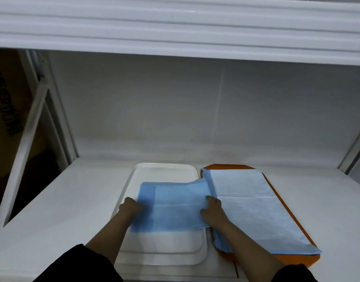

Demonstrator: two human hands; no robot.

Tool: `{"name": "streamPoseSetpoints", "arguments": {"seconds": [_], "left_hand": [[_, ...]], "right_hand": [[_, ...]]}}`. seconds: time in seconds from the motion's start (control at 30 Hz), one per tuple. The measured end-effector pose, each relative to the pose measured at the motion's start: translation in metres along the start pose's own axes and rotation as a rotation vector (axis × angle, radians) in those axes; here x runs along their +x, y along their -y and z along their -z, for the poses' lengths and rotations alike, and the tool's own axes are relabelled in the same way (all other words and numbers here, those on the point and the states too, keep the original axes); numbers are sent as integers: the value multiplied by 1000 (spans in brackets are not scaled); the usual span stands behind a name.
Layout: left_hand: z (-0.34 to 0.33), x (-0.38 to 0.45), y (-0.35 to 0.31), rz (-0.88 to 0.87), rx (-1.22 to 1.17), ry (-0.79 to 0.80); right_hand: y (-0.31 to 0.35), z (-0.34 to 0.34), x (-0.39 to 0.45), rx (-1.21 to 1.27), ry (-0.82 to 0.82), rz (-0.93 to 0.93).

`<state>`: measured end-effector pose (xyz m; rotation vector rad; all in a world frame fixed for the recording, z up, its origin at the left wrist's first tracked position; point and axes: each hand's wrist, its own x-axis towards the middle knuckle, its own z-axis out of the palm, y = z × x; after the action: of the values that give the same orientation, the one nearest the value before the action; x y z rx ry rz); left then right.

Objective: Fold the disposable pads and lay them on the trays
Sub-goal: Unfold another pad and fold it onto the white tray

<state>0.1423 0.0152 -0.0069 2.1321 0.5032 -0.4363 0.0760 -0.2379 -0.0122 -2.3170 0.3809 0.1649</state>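
Two hands hold a folded blue pad [171,208] over the white tray [166,169], near the shelf's front edge. Left hand [131,207] and right hand [212,209] each pinch a side, likely to keep it flat. More pads [248,210] cover the orange tray [226,166] just beside it.

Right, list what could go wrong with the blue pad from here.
1. The blue pad still overlaps the pale pad on the orange tray; pulling could drag that one askew.
2. Both hands, left hand and right hand, hold only its side edges, so it may land creased on the white tray.
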Motion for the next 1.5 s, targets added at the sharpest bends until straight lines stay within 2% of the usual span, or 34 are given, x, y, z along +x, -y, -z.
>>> {"name": "streamPoseSetpoints", "arguments": {"seconds": [0.13,0.2,0.27,0.33,0.43,0.53,0.63,0.8,0.9,0.97,1.0,1.07,1.1,1.17,1.23,1.3,1.37,1.5], "left_hand": [[-1,0,6,4,-230,81],[-3,-4,7,-14,-188,108],[-1,-13,1,-47,-58,72],[1,-17,-11,-117,-5,18],[4,-31,-41,-265,-54,-28],[1,-53,-78,-405,-44,-29],[-4,-81,-112,-568,105,-94],[-26,-125,-152,-890,176,-142],[-46,-142,-162,-1157,107,-146],[-55,-142,-157,-1241,43,-277],[-64,-143,-156,-1233,-13,-349],[-81,-140,-151,-1082,-104,-399],[-89,-137,-149,-956,-132,-355],[-108,-132,-150,-656,-182,-156],[-127,-127,-152,-467,-231,22],[-148,-127,-156,-423,-269,143],[-172,-127,-163,-421,-326,264],[-237,-101,-168,-501,-426,395]], "right_hand": [[-3,0,-2,-24,24,-3],[-3,0,-3,-65,10,-9],[-1,1,-6,-207,-59,14],[5,1,-9,-355,-107,129],[22,-4,-13,-375,-18,335],[43,-14,-20,-335,23,417],[58,-18,-25,-260,-205,433],[66,5,-27,-186,-513,271],[58,28,-26,58,-528,168],[55,36,-27,243,-507,164],[49,43,-27,297,-506,174],[41,55,-30,399,-508,178],[37,61,-32,476,-510,164],[27,73,-34,659,-500,118],[18,85,-35,814,-439,113],[9,96,-36,947,-361,162],[-1,108,-36,955,-338,220],[-30,129,-24,859,-455,197]]}}
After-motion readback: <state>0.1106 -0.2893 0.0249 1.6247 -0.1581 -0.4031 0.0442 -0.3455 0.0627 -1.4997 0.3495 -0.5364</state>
